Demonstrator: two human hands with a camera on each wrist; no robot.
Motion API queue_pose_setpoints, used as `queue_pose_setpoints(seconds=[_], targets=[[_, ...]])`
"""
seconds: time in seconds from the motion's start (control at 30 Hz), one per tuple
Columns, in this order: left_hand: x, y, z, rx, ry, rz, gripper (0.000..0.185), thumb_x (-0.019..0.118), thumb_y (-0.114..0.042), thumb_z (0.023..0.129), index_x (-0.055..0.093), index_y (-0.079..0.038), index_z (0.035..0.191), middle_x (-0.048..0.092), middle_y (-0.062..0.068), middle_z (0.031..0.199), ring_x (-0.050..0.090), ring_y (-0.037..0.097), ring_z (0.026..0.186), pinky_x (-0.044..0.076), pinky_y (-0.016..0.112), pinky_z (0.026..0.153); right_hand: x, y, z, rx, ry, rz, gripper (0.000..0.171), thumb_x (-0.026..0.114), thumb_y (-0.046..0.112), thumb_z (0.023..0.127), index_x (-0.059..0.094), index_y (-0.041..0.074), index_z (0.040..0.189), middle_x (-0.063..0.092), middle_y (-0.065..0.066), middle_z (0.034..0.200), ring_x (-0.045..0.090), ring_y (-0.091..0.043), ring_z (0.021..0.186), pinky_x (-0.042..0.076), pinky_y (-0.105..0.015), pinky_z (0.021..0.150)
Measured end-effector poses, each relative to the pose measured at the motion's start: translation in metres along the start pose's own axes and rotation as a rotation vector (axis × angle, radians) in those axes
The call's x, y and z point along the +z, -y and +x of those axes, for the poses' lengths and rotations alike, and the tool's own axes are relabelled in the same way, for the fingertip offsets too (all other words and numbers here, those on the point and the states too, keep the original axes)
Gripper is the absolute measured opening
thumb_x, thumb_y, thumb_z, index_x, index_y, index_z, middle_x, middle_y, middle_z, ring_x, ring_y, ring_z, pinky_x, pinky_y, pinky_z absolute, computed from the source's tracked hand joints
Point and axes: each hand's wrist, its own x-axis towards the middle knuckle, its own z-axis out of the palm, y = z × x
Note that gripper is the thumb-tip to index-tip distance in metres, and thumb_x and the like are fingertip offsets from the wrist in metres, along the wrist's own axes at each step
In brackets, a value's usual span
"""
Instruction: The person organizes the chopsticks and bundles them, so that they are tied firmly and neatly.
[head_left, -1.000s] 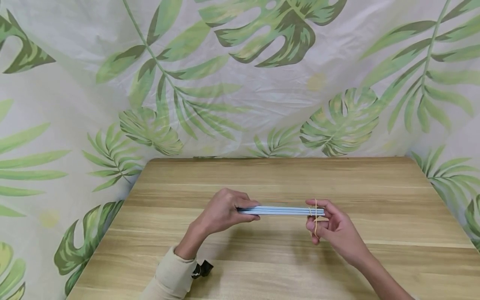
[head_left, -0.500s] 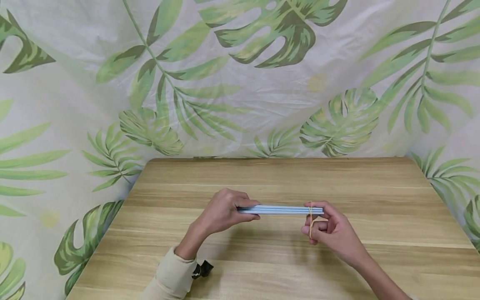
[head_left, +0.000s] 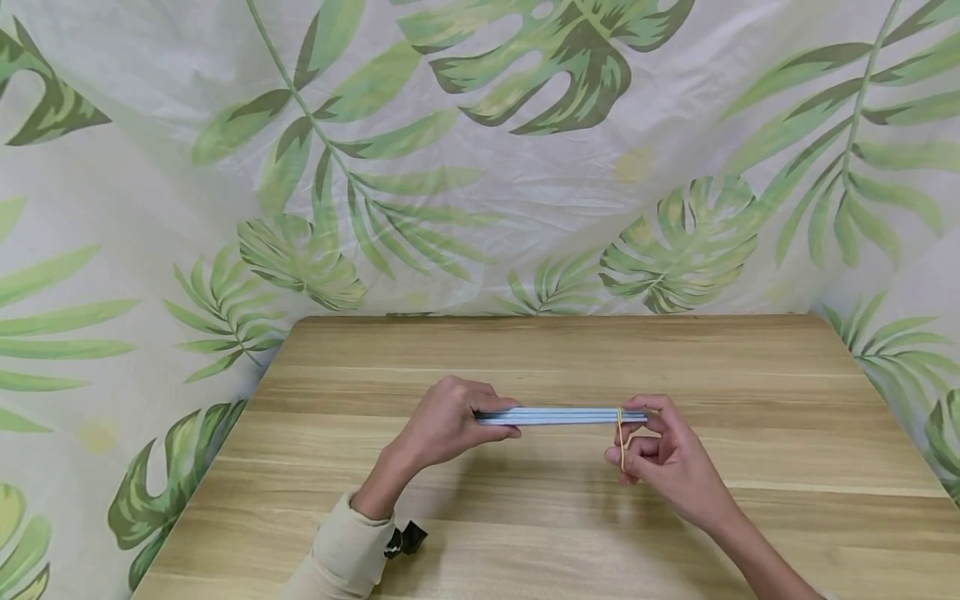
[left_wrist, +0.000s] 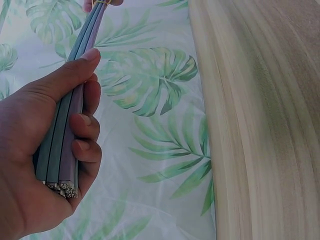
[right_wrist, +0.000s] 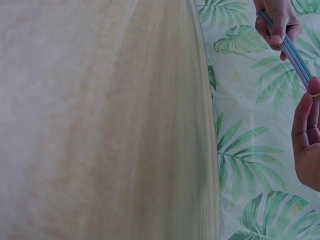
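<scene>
My left hand grips one end of a bundle of slim light-blue sticks, held level above the table. In the left wrist view, the thumb lies along the bundle, the fingers curl round it, and the sticks' rough pale ends show below. At the bundle's other end, a yellow rubber band goes round the sticks, with a loop stretched downward. My right hand holds that loop with thumb and fingers, its index finger at the stick tips. The right wrist view cuts off part of the right hand.
A wood-grain table lies beneath both hands. Behind and beside it hangs a leaf-patterned cloth. A small black object sits at the left sleeve's cuff.
The rubber band's loop, earlier spread open around the stick ends, now sits tight around the bundle with a strand pulled down. My right fingers have shifted slightly; the left hand keeps its grip.
</scene>
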Motion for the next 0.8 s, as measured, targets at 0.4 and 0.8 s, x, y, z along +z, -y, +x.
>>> queue_pose_setpoints(seconds=[0.4,0.8], targets=[[0.0006,-0.0002,0.0,-0.059,-0.077,-0.019,0.028,0.092,-0.025,0.086,0.086,-0.018,0.113,0.081,-0.006,0.085,0.052,-0.005,0.063,0.041,0.015,0.056,0.0046,0.0014,0.0001,0.003,-0.081,-0.111,0.028,0.068,-0.017,0.095,0.046,-0.006,0.109,0.062,0.005,0.099,0.071,-0.014,0.071,0.057,-0.03,0.059],[-0.0028,0.0016,-0.0002,-0.147,-0.132,-0.074,0.025,0.091,-0.025,0.087,0.087,-0.018,0.111,0.082,-0.005,0.088,0.057,0.0,0.065,0.043,0.018,0.057,0.0089,-0.002,-0.0006,0.072,0.003,-0.15,0.019,0.068,-0.009,0.099,0.056,0.0,0.111,0.07,0.01,0.098,0.077,-0.008,0.083,0.057,-0.029,0.063]])
